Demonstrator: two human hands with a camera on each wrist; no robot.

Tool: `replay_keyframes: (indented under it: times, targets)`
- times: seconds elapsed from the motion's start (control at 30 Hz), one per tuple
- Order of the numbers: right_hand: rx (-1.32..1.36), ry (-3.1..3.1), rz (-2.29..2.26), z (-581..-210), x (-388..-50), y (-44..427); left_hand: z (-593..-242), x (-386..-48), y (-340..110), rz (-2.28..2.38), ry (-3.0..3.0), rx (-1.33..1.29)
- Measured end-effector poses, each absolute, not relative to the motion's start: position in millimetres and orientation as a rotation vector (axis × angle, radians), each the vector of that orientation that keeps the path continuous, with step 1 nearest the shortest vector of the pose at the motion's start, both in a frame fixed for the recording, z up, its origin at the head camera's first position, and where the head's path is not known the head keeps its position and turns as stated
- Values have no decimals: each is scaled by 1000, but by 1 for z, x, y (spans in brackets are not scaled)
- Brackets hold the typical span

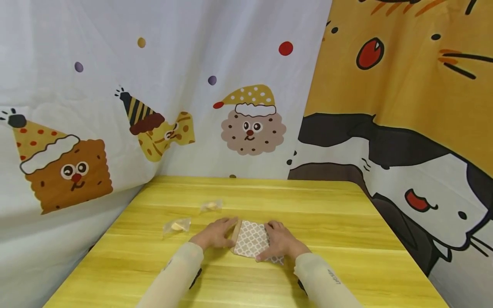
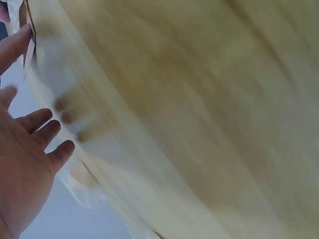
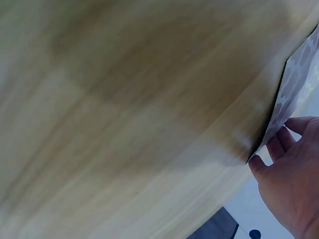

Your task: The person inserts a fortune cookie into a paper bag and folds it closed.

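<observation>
A flat patterned piece (image 1: 251,239), grey-beige with white lattice and a plain brown strip at its left end, lies on the table between both hands. The left hand (image 1: 216,234) touches the brown end with spread fingers; in the left wrist view the left hand (image 2: 27,164) has its lower fingers loose and apart. Over the right part of the piece lies the right hand (image 1: 280,241). In the right wrist view the right hand (image 3: 294,169) holds the edge of the patterned piece (image 3: 294,82) between thumb and fingers.
Two small clear packets with pale yellow contents, one packet (image 1: 177,226) left of the left hand and another packet (image 1: 211,206) farther back, lie on the yellow wood-grain table (image 1: 246,282). A printed cartoon curtain (image 1: 185,55) hangs behind the table.
</observation>
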State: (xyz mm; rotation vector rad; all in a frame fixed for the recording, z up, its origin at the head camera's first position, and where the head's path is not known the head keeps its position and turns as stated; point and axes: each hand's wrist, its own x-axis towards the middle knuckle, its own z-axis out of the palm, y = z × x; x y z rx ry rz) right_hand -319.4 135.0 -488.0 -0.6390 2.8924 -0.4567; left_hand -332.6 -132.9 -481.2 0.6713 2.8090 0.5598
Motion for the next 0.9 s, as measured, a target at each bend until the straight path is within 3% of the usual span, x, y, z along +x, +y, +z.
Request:
replay_keyframes:
  times: [0.3,0.9]
  targets:
    - [-601,2853,-543,-484,-320,135,-483,-331,-133,478,2789,606]
    - [-725,2847,-489,-492,-323,142,-483,-331,-134,390,2877,729]
